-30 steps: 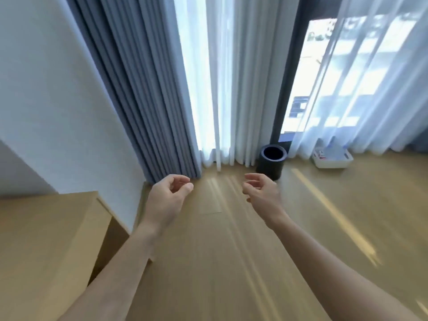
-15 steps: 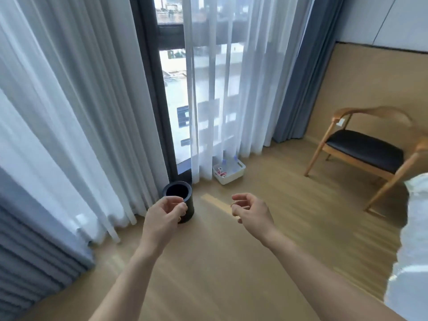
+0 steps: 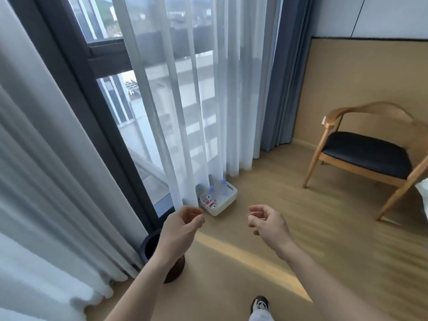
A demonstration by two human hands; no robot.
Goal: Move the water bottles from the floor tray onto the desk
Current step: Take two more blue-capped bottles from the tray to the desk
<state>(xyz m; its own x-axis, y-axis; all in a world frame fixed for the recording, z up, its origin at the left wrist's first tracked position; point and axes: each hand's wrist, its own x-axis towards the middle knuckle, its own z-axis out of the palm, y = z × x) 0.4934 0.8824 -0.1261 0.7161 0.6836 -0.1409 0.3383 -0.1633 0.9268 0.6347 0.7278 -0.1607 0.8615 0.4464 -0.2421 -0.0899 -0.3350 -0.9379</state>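
Observation:
A white tray (image 3: 228, 203) sits on the wooden floor at the foot of the sheer curtain. In it lie clear water bottles (image 3: 220, 189) with blue caps and red-and-white labels. My left hand (image 3: 179, 230) is held out in front of me, below and left of the tray, fingers loosely curled and holding nothing. My right hand (image 3: 268, 222) hovers to the right of the tray at the same height, also loosely curled and empty. Both hands are well short of the tray. The desk is out of view.
A dark round bin (image 3: 150, 247) stands on the floor under my left forearm by the window frame. A wooden armchair (image 3: 368, 154) with a black seat stands at the right. My shoe (image 3: 260, 304) shows at the bottom. Sheer curtains (image 3: 196, 100) hang along the window.
My view has swung right, away from the desk, and closer to the tray. The tray now appears larger and nearer my hands. Both hands stay empty and loosely curled.

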